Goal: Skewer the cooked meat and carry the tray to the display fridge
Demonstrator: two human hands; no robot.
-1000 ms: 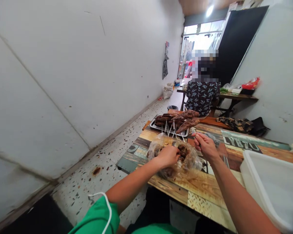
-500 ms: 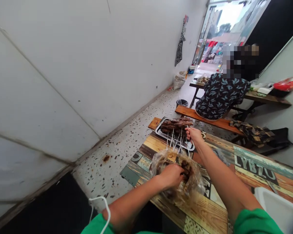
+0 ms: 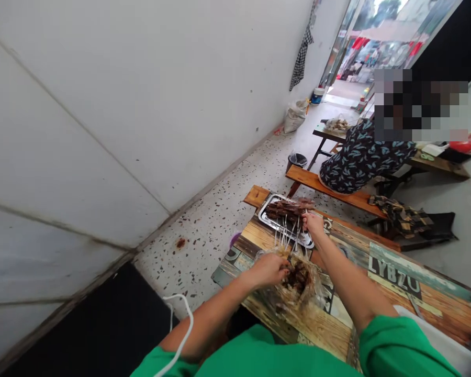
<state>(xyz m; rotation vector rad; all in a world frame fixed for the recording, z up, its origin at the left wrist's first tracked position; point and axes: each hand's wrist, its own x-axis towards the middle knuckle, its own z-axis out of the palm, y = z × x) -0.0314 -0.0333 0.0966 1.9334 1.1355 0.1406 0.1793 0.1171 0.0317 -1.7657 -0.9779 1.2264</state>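
A metal tray (image 3: 264, 215) at the table's far edge carries a heap of dark meat skewers (image 3: 284, 209), their pale sticks pointing toward me. My right hand (image 3: 314, 224) is at the tray's right end, fingers pinched around the stick of a meat skewer whose top is blurred. Closer to me lies a clear plastic bag (image 3: 317, 293), its mouth spread around dark, sauce-coated meat pieces (image 3: 297, 277). My left hand (image 3: 272, 268) is at the bag's left rim with curled fingers; whatever they hold is hidden.
A person (image 3: 369, 157) in a patterned shirt sits on a wooden bench (image 3: 304, 178) beyond my table (image 3: 337, 335). A white container (image 3: 435, 335) is at right. A lined bin (image 3: 297, 161) stands on the floor, and a white wall (image 3: 160, 104) runs along the left.
My left hand has drawn out of the meat in the bag to its left rim. My right hand stays by the tray, still pinching a stick. The view has shifted slightly.
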